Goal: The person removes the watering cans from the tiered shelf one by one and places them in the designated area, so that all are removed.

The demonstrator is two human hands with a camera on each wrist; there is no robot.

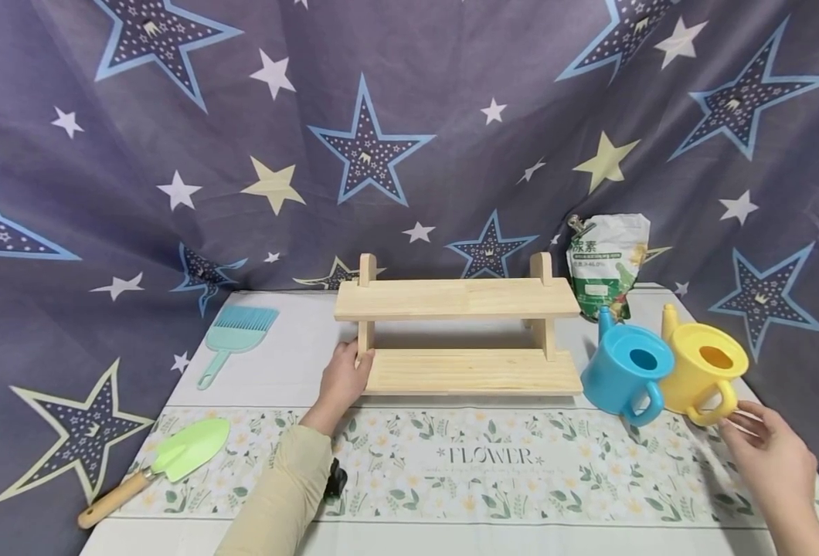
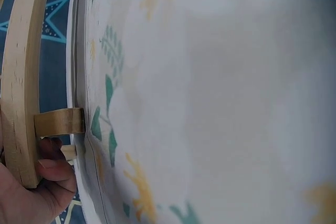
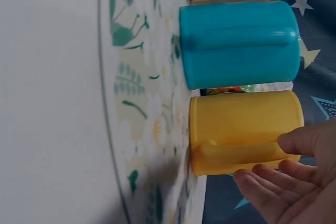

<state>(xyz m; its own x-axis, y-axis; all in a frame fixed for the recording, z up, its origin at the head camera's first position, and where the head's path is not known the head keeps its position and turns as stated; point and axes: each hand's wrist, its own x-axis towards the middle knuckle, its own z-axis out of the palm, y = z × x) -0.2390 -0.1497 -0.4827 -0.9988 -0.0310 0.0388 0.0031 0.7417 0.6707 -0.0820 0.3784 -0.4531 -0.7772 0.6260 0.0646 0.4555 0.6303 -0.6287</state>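
My left hand (image 1: 345,377) grips the left end of a two-tier wooden plant stand (image 1: 468,371) at its lower board. In the left wrist view its fingers (image 2: 55,174) curl round the board's end. The right hand (image 1: 771,452) is at the handle of a yellow watering can (image 1: 688,382). In the right wrist view the thumb (image 3: 299,141) lies at the handle's upper part, and the other fingers extend loosely below it, not wrapped round it. A blue watering can (image 1: 611,378) stands upright just left of the yellow one, by the stand's right end.
A printed fertilizer bag (image 1: 604,266) with a clip stands behind the cans. On the left lie a teal hand brush (image 1: 236,336) and a green trowel (image 1: 190,448) with a wooden handle. A flowered runner (image 1: 493,494) crosses the table; a starry cloth (image 1: 409,46) hangs behind.
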